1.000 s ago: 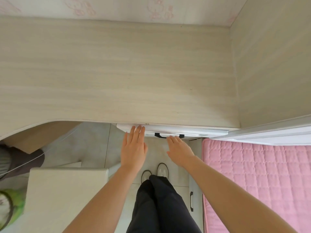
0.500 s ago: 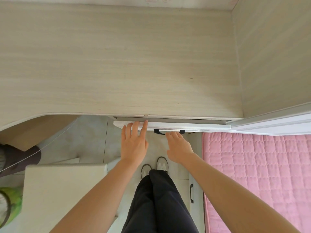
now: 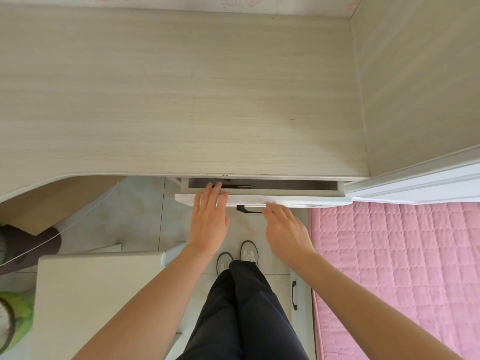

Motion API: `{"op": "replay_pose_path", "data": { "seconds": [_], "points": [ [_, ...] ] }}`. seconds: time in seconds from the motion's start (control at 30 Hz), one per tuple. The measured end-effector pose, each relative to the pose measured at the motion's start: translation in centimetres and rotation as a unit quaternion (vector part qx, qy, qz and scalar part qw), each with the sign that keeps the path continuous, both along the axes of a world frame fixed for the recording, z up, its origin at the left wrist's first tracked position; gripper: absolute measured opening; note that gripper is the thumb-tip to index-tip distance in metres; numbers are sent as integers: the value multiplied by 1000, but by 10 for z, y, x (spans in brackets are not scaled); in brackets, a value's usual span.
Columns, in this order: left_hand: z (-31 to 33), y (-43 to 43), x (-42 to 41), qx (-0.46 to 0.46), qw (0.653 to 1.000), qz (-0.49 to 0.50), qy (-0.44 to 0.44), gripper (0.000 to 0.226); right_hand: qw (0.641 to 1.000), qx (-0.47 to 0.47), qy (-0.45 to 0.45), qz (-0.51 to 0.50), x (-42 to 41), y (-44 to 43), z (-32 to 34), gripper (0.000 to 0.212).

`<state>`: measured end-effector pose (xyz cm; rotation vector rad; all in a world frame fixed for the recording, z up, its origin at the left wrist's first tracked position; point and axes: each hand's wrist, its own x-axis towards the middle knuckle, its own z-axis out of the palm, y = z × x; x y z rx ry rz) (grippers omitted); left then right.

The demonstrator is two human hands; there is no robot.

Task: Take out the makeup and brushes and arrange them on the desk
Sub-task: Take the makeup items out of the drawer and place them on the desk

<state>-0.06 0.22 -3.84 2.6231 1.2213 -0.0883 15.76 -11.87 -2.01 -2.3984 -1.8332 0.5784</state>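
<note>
Head view: white wooden drawer (image 3: pixel 262 200) stands barely ajar under the pale wood-grain desk (image 3: pixel 181 100). Left hand (image 3: pixel 209 219) and right hand (image 3: pixel 284 227), fingers straight and gripping nothing, sit at its near front. Opening step; next, pull it wider.

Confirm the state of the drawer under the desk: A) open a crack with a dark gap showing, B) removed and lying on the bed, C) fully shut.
A: the drawer sticks out slightly from under the desk, a narrow dark slot visible, the left hand resting on its front.
</note>
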Motion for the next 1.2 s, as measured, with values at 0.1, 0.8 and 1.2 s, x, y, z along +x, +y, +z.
{"op": "replay_pose_path", "data": {
  "seconds": [0.1, 0.8, 1.2],
  "points": [
    [-2, 0, -1, -9, 1000, -8, -14, 44, 994, 94, -40, -25, 11, 0, 6, 46],
    [4, -36, -42, -28, 996, -76, -26, 30, 997, -10, -80, -2, 10, -50, -21, 60],
    [9, -82, -77, -33, 990, -136, 3, 49, 997, -50, -51, -4, -23, -103, -14, 58]
  ]
}}
